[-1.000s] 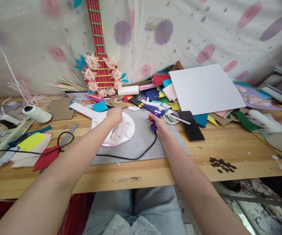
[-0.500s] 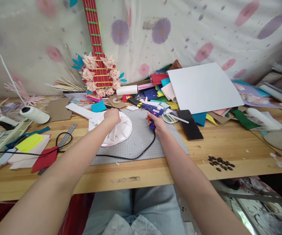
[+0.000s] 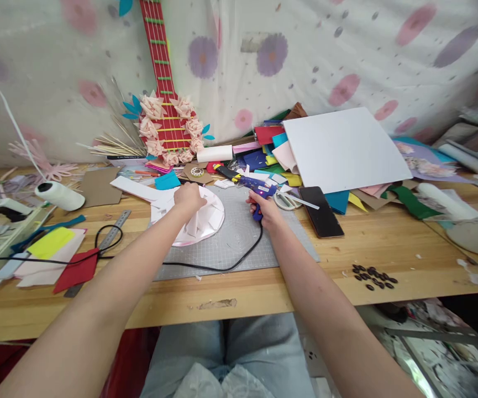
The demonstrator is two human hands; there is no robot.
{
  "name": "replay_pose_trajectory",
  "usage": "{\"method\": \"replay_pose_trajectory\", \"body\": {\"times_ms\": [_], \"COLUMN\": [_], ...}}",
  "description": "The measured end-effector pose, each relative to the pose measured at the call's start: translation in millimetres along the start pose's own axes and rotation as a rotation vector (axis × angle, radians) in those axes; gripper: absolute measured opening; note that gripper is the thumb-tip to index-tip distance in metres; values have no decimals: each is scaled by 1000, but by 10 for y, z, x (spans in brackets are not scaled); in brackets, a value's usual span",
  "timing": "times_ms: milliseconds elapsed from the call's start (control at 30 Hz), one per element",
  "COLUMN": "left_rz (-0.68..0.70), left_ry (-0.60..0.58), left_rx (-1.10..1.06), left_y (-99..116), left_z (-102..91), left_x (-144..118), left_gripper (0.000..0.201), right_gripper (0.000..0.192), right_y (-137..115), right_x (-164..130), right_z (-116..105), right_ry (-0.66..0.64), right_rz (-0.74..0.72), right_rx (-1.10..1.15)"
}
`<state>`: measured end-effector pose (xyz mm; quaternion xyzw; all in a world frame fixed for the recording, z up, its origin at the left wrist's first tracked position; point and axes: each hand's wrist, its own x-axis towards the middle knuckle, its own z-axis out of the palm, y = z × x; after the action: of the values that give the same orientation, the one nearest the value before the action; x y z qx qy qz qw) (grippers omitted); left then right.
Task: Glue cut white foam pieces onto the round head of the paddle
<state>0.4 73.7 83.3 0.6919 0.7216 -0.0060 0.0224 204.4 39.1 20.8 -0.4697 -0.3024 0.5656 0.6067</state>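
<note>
White paper craft (image 3: 214,214) lies on the grey cutting mat (image 3: 239,239), near the middle of the wooden table (image 3: 156,309), with folded pieces standing on its rounded face. One long white strip (image 3: 133,189) points away to the upper left. Left hand (image 3: 188,200) is over the craft, fingers bent downward; the fingertips are hidden, so whether they pinch a piece or merely press cannot be told. Such a position would serve to steady the work.

Right hand (image 3: 262,209) is closed round the handle of a blue glue gun (image 3: 264,190), beside the craft and apart from it. Its front end faces the clutter behind the mat, presumably to spare both paper and fingers. A glue stick (image 3: 308,203) projects from the rear, above the scissors (image 3: 284,202) and towards the phone (image 3: 320,211). The black cord (image 3: 239,264) loops across the mat with slack, which likely leaves the gun free to move.
</note>
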Motion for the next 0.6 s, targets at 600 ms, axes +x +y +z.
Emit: {"method": "replay_pose_trajectory", "body": {"times_ms": [600], "left_rz": [264], "left_ry": [-86], "left_rx": [56], "left_y": [-27], "left_z": [40], "left_x": [-37], "left_gripper": [27], "right_gripper": [37], "right_y": [55], "right_x": [29], "right_z": [-8], "right_ry": [-10], "right_rz": [-25], "right_rx": [-36]}}
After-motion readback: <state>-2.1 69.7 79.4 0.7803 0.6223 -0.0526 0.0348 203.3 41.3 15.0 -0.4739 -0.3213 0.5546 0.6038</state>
